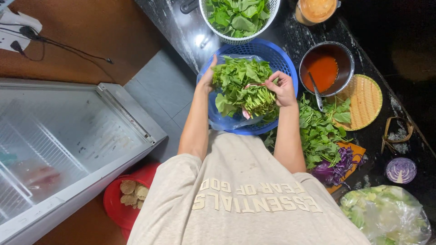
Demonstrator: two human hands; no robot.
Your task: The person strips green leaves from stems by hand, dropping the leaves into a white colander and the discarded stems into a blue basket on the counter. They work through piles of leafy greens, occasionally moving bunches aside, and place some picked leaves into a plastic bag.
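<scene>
A bunch of green leafy stalks is held over a blue plastic basket lined with a clear plastic bag. My left hand cups the bunch's left side, fingers against the leaves. My right hand grips the stems on the right side, where a pink band shows around them. Both forearms reach forward from a beige sweatshirt.
A white basket of greens stands behind. A metal bowl of orange sauce with a spoon, a woven tray, loose greens, purple cabbage and bagged cabbage lie right. A chest freezer and red bucket stand left.
</scene>
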